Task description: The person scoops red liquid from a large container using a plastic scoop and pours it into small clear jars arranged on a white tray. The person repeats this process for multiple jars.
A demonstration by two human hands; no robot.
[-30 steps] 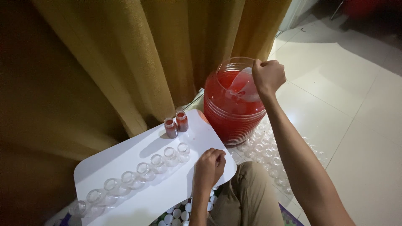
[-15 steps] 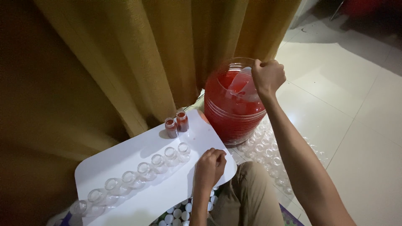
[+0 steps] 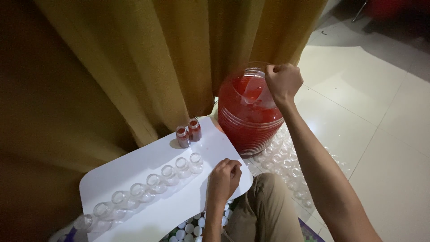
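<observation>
My right hand (image 3: 283,81) is closed around something at the mouth of a large clear jar (image 3: 251,121) full of red liquid; a clear scoop-like piece shows inside the jar under the hand, and what the fingers grip is hidden. My left hand (image 3: 223,179) rests as a loose fist on the near right part of a white board (image 3: 148,179). A row of several empty small clear bottles (image 3: 148,184) lies across the board. Two small bottles filled with red (image 3: 188,132) stand at the board's far edge.
A mustard-yellow curtain (image 3: 148,62) hangs right behind the board and jar. More empty small bottles (image 3: 286,166) lie on the white tiled floor beside the jar. White caps (image 3: 190,228) sit under the board's near edge, next to my knee (image 3: 264,210).
My right hand has shifted slightly at the jar's mouth. My left hand stays on the board.
</observation>
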